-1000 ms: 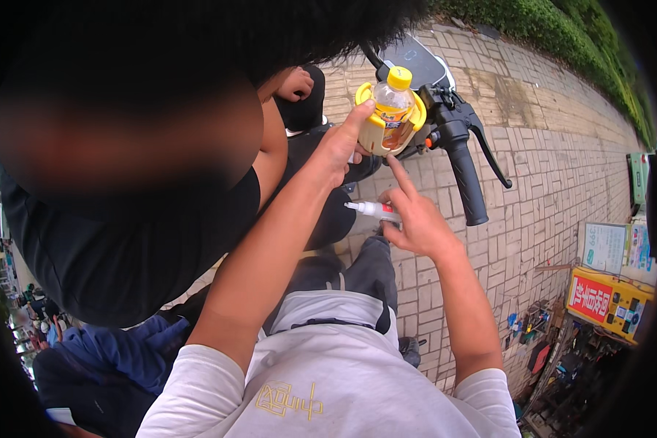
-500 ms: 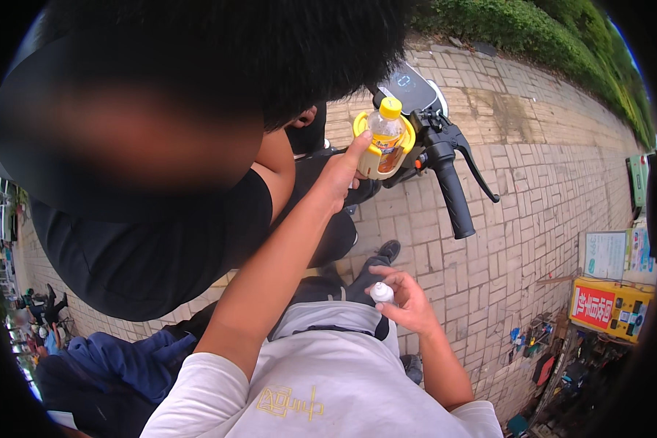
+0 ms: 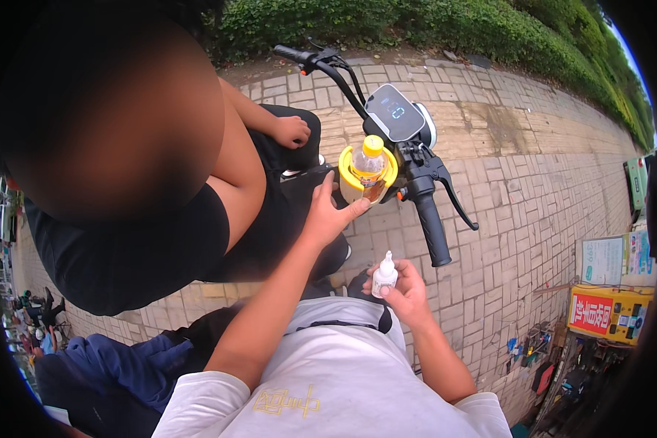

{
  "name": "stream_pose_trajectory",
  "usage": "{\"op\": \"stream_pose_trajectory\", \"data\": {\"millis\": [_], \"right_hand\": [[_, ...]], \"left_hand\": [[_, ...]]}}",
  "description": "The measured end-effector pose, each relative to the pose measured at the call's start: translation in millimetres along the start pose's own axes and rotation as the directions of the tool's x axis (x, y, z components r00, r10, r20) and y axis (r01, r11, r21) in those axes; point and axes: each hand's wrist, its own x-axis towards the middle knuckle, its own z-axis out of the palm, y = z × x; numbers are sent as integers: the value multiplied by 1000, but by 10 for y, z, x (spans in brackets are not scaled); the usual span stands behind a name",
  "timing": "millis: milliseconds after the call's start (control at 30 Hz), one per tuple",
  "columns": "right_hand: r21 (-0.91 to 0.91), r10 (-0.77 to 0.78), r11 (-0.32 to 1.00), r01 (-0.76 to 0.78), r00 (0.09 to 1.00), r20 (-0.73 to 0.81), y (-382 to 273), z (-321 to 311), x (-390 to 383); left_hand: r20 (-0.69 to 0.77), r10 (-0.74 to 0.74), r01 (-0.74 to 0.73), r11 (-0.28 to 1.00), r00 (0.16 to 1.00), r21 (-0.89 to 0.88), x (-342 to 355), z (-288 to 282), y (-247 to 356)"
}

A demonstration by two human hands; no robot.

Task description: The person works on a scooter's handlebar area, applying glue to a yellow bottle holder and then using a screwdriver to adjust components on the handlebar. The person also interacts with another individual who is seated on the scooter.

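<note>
Tan brick paving (image 3: pixel 511 241) is sprawling around, my right hand (image 3: pixel 407 293) pinching this white plastic nozzle bottle (image 3: pixel 385 277) tip-up so nothing's dripping, left hand (image 3: pixel 330 217) splayed, empty.

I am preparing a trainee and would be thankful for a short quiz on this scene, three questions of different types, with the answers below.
1. Which of the wearer's hands holds the small white bottle?
2. True or false: the yellow cap is off the drink bottle.
3. Fill in: the drink bottle stands in a yellow-rimmed ____.

Key:
1. The right hand.
2. False; it is on.
3. The cup holder.
</note>
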Motion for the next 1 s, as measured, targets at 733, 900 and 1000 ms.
{"op": "stream_pose_trajectory", "data": {"millis": [733,900,1000], "right_hand": [[-894,-251,388,225,959,132,23,129,629],[-902,-203,378,210,969,140,115,138,797],[-841,-176,521,149,982,65,69,220,722]], "left_hand": [[182,362,-377,925,914,52,651,-206,30],[178,345,-342,938,922,-48,693,-236,21],[187,359,-364,931,914,-12,688,-249,77]]}}
